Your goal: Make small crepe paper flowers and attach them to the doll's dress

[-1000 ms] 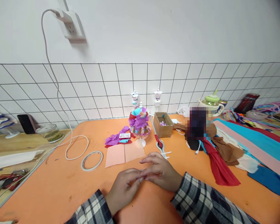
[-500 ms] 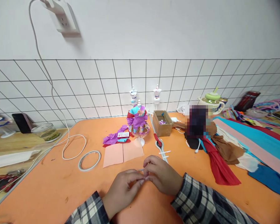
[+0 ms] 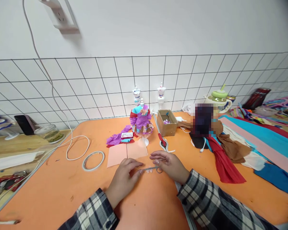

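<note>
My left hand [image 3: 126,179] rests low over the orange table, thumb and index finger parted with nothing visible between them. Its thumb is close to the tip of a small pair of metal scissors [image 3: 148,168]. My right hand [image 3: 171,165] has its fingertips at the handle end of these scissors. One finger loop shows bare below the fingers; the other is hidden. Tiny pale pink pieces [image 3: 149,171] lie beside the blades. Just beyond my hands are peach paper sheets [image 3: 117,155]. A mini dress form in a purple ruffled dress [image 3: 142,121] stands behind them.
A roll of tape [image 3: 93,161] and a white cable [image 3: 80,137] are on the left. Behind my right hand stand a small cardboard box [image 3: 167,123] and a red-and-white tool [image 3: 163,142]. Red fabric [image 3: 224,164] and other cloths spread on the right.
My hands were pressed together at the fingertips and have drawn apart, my right hand moving right and away. The scissors and pink pieces have come into sight between them. The camera view has shifted slightly.
</note>
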A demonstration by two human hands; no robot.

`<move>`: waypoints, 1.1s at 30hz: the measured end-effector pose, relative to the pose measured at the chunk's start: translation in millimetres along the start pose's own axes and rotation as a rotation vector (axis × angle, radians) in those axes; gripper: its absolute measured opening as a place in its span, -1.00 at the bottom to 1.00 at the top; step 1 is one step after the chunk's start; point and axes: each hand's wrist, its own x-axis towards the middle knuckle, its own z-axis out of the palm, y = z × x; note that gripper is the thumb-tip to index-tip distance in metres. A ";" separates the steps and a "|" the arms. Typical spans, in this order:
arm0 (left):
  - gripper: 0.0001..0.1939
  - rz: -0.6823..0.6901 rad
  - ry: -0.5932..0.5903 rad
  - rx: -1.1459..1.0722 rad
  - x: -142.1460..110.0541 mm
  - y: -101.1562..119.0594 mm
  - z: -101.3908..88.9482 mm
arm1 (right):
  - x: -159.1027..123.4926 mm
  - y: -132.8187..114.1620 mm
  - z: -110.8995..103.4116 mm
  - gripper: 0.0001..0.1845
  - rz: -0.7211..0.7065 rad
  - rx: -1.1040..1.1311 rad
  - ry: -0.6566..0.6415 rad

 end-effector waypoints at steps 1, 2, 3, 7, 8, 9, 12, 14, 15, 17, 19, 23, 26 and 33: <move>-0.80 0.016 0.016 0.001 -0.8 1.3 -2.0 | 0.3 2.5 -1.8 -0.53 -0.047 -0.075 0.007; -0.81 0.045 0.028 0.008 -1.8 3.0 -4.1 | 0.8 4.8 -3.7 -0.44 -0.088 -0.149 0.026; -0.81 0.095 0.024 0.020 -3.0 5.2 -5.9 | 1.4 6.8 -5.6 -0.35 -0.119 -0.209 0.051; -0.75 0.383 -0.162 0.123 -7.4 17.6 -5.5 | 4.4 14.1 -7.2 -0.34 -0.064 -0.074 0.047; -0.73 0.405 -0.207 0.169 -8.2 20.7 -3.4 | 5.1 16.3 -5.7 -0.38 -0.034 0.037 0.019; -0.70 0.400 -0.229 0.215 -8.8 23.4 -0.9 | 5.7 18.6 -3.9 -0.40 -0.010 0.144 -0.010; -0.67 0.353 -0.276 0.304 -10.0 28.3 4.9 | 7.0 25.6 1.5 -0.38 0.019 0.297 -0.066; -0.66 0.340 -0.297 0.319 -10.1 29.6 5.4 | 7.2 28.7 2.3 -0.35 0.014 0.240 -0.086; -0.65 0.338 -0.302 0.318 -10.0 29.9 4.7 | 7.2 29.4 1.5 -0.34 0.004 0.180 -0.090; -0.64 0.339 -0.301 0.307 -9.2 30.3 2.6 | 6.8 29.2 -1.4 -0.34 -0.025 0.039 -0.078; -0.64 0.350 -0.293 0.284 -8.2 29.9 0.8 | 5.9 26.9 -4.2 -0.37 -0.037 -0.072 -0.060; -0.67 0.330 -0.206 0.217 -8.7 24.6 -1.5 | 0.4 17.6 -1.5 -0.38 -0.153 -0.185 -0.027; -0.74 0.156 -0.030 0.134 -10.5 16.1 -5.0 | -6.1 10.7 6.7 -0.31 -0.301 -0.325 0.015; -0.74 -0.208 0.155 -0.153 -1.2 -8.4 -21.1 | -9.6 6.9 11.3 -0.36 -0.259 -0.209 -0.050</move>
